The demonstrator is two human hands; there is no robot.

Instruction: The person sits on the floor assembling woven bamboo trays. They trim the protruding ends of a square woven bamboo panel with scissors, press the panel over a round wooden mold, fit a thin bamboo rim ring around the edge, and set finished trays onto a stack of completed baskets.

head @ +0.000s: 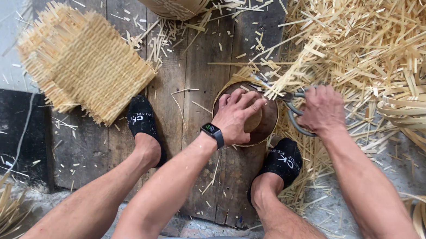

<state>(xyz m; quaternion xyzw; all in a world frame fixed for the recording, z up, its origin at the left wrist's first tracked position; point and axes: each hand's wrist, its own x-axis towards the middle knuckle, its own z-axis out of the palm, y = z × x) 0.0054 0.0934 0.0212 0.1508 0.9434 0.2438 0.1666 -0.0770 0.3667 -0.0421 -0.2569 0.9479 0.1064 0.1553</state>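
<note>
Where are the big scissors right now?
In the head view, the grey metal scissors are right of centre, gripped in the right hand, beside the round brown wooden disc under the left hand, cutting pale bamboo strips.

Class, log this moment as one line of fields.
left hand: pressing round brown wooden template | right hand: gripping grey metal shears, cutting pale bamboo strips | beside: square woven bamboo mat

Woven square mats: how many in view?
1. The woven mat lies flat on the wooden boards, left of the left hand. More may hide under the strip pile.
</note>
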